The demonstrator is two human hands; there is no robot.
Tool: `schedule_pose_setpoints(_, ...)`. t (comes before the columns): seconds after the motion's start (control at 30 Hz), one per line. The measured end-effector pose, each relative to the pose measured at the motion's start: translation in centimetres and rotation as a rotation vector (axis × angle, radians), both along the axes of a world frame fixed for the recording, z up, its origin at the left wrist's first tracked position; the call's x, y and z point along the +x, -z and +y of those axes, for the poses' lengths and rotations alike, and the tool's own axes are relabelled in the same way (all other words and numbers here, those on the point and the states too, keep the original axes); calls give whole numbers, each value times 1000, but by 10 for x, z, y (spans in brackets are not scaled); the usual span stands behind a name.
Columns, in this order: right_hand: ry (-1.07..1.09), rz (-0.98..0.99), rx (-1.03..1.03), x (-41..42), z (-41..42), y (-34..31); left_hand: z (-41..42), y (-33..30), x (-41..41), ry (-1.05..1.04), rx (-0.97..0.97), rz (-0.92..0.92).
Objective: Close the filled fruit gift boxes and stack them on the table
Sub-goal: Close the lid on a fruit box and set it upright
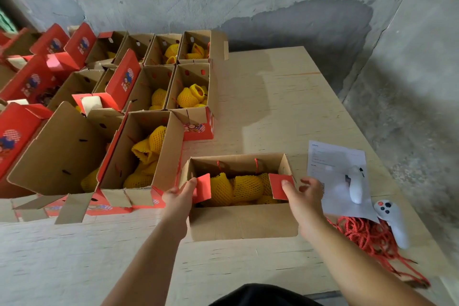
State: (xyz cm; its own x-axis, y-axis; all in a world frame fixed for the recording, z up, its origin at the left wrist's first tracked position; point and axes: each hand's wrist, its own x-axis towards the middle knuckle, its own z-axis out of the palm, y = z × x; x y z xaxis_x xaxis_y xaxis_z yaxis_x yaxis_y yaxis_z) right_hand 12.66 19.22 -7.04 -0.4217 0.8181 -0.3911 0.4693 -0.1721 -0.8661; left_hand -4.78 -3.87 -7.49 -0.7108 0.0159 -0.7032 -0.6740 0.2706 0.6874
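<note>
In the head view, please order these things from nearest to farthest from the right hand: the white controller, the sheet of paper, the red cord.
From the right hand:
1. Sheet of paper, just to its right on the table.
2. Red cord, lower right, beside the forearm.
3. White controller, further right, lying over the cord.

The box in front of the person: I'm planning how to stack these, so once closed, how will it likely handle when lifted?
The box is packed with net-wrapped fruit, so it is probably heavy for its size. Its corrugated walls look stiff, though the thin side flaps that the left hand and right hand fold should bend easily. Low and wide, it seems unlikely to tip.
</note>
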Motion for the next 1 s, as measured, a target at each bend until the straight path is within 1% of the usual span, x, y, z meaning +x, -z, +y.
schedule_pose_setpoints(0.03, 18, -50, -203, -1, 1, 2, -1, 4, -3, 19, 54, -104)
schedule_pose_setpoints(0.07, -9, -100, -378, -1, 4, 4, -2, 8, -5, 34, 109, -174)
schedule_pose_setpoints(0.1, -47, -122, -503, -1, 7, 7, -3, 9, -7, 39, 149, -198)
schedule_pose_setpoints(0.13, -77, -108, -575, 0, 12, 9, -3, 9, -9, 36, 169, -190)
schedule_pose_setpoints(0.2, -96, -21, -562, -2, 22, 11, -2, 8, -11, -3, 201, -144)
schedule_pose_setpoints(0.27, -106, 104, -470, -6, 28, 8, -1, 8, -10, -61, 218, -55)
schedule_pose_setpoints(0.33, -169, 218, -311, -7, 29, 1, 0, 7, -8, -116, 229, 71)
schedule_pose_setpoints(0.37, -222, 237, -199, -6, 28, -3, 0, 6, -6, -129, 235, 146)
schedule_pose_setpoints(0.43, -383, 196, 60, -4, 24, -9, 4, 1, -2, -94, 244, 360)
schedule_pose_setpoints(0.5, -559, 141, 337, -5, 20, -8, 10, -4, 4, 37, 191, 603)
schedule_pose_setpoints(0.57, -665, 38, 583, -7, 17, -4, 12, -4, 12, 260, 35, 812)
schedule_pose_setpoints(0.63, -721, -108, 790, -6, 14, 1, 7, 3, 17, 482, -147, 958)
schedule_pose_setpoints(0.67, -749, -163, 854, -5, 13, 3, 3, 6, 18, 560, -213, 1003)
schedule_pose_setpoints(0.7, -779, -199, 895, -3, 12, 5, -1, 7, 17, 620, -242, 1027)
schedule_pose_setpoints(0.8, -837, -248, 949, -1, 15, 8, -7, 7, 5, 806, -245, 1073)
schedule_pose_setpoints(0.9, -914, -352, 911, -1, 20, 4, -11, 12, -9, 995, -327, 1159)
schedule_pose_setpoints(0.97, -953, -429, 882, -2, 20, 2, -16, 13, -18, 1053, -339, 1161)
schedule_pose_setpoints(1.0, -936, -456, 869, -3, 18, 2, -17, 13, -24, 1061, -336, 1148)
